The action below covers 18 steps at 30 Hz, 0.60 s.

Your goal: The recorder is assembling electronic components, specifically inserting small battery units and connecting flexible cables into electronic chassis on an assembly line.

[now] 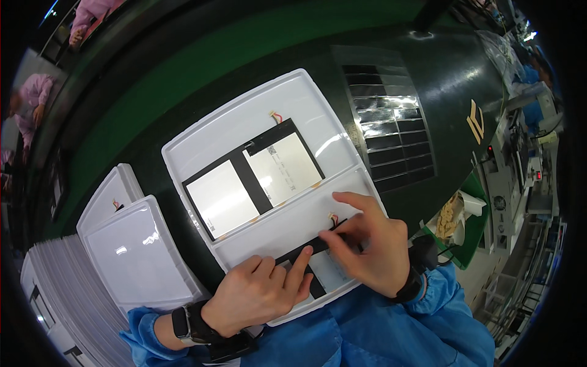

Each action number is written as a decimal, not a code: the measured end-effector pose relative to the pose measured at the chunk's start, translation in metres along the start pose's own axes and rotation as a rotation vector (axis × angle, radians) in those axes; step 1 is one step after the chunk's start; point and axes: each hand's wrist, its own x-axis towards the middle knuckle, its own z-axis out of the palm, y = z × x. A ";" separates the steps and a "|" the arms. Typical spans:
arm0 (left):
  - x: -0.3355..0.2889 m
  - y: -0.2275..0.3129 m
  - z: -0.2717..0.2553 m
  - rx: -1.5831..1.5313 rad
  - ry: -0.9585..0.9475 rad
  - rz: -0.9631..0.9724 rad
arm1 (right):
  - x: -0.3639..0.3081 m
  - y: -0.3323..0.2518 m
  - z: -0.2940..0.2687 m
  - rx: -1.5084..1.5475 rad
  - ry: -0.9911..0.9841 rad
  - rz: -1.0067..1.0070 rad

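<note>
A flat silver battery pack (330, 269) with a black taped border lies in the near compartment of a white plastic tray (312, 98), largely covered by my hands. My left hand (260, 290) presses a stretched index finger on its black upper edge, the other fingers loosely curled. My right hand (376, 254) has its thumb and bent fingers closed at a black tape strip (337, 225) on that edge, index finger raised. A small connector with coloured wires (332, 217) sticks up beside them. Another two-panel battery pack (282, 170) lies in the far compartment, its wired connector (276, 116) pointing away.
Right of the tray, a sheet of black tape strips (391, 125) lies on the dark green table. A green bin (474, 229) with crumpled scraps stands at right. White trays (131, 251) and a tall tray stack (73, 287) fill the left. People in pink work beyond.
</note>
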 end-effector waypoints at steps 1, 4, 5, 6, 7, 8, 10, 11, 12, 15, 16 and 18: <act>0.000 0.000 0.000 -0.014 -0.011 -0.001 | -0.001 0.001 -0.003 -0.065 0.032 -0.072; 0.001 -0.002 0.002 -0.050 -0.012 0.000 | -0.007 0.006 -0.009 -0.187 0.071 -0.233; 0.000 -0.001 0.000 -0.062 -0.007 -0.017 | -0.005 0.006 -0.014 -0.183 0.067 -0.241; -0.002 0.001 -0.003 -0.055 -0.007 -0.026 | -0.002 0.006 -0.022 -0.240 0.121 -0.284; -0.001 0.001 -0.003 -0.061 -0.004 -0.027 | 0.000 0.006 -0.028 -0.307 0.184 -0.316; 0.000 0.000 -0.003 -0.066 -0.001 -0.030 | -0.001 0.007 -0.031 -0.277 0.137 -0.310; 0.001 0.000 0.000 -0.067 0.006 -0.020 | -0.001 0.001 -0.023 -0.241 0.109 -0.305; 0.001 0.000 0.001 -0.068 0.011 -0.012 | 0.000 -0.003 -0.017 -0.203 0.078 -0.301; 0.001 -0.001 0.001 -0.069 0.011 -0.008 | 0.000 -0.004 -0.011 -0.216 0.079 -0.283; 0.001 -0.001 0.001 -0.083 0.007 -0.014 | -0.001 0.009 -0.002 -0.237 0.110 -0.260; 0.000 0.000 0.001 -0.076 -0.002 -0.014 | -0.001 0.010 -0.002 -0.236 0.108 -0.260; 0.001 0.000 0.000 -0.070 -0.013 -0.014 | -0.001 0.013 -0.003 -0.161 0.121 -0.226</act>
